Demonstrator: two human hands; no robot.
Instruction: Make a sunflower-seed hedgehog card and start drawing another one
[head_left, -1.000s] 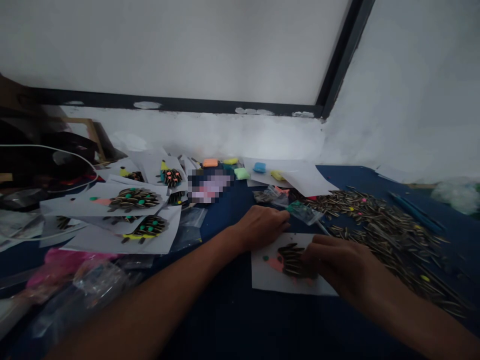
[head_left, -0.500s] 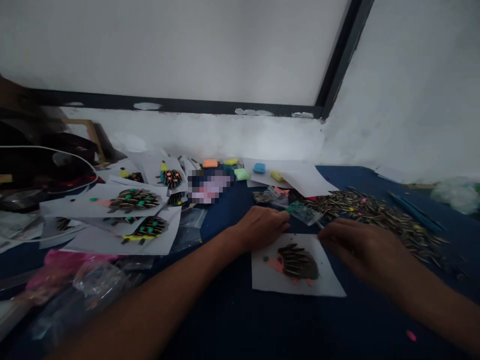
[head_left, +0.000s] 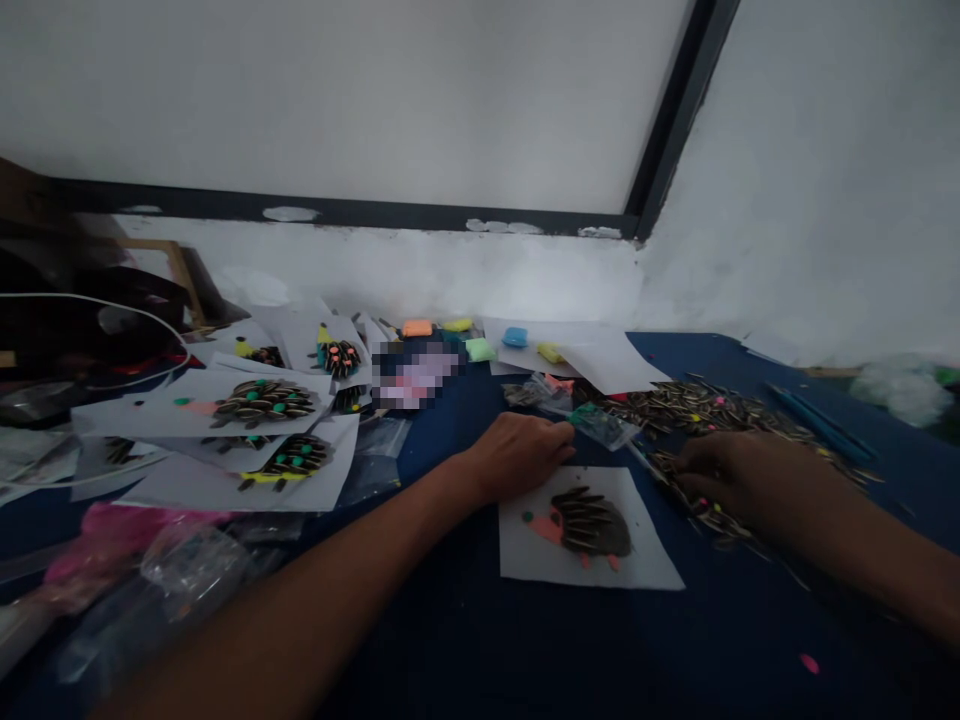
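A white sheet (head_left: 517, 560) lies on the blue table, bearing a clay hedgehog (head_left: 589, 525) with a pink snout and feet and a grey body partly covered in sunflower seeds. My left hand (head_left: 525, 455) rests at the sheet's upper left edge, fingers curled closed; what they hold, if anything, is hidden. Over the near side of the sunflower seed pile (head_left: 772, 420), my right hand (head_left: 739, 480) has thumb and fingers drawn together at the seeds. Whether a seed is between the fingertips is too dim to see.
Finished hedgehog pictures (head_left: 266, 400) lie stacked at the left, with crumpled plastic wrap (head_left: 187, 565) in front. Clay blocks (head_left: 480, 349) and blank paper (head_left: 611, 360) line the wall. A small green bag (head_left: 600, 425) lies behind the sheet; blue tweezers (head_left: 817, 425) lie beyond the seeds.
My right hand has moved from the sheet's upper right corner to the right, onto the seed pile. My left hand stays at the sheet's edge.
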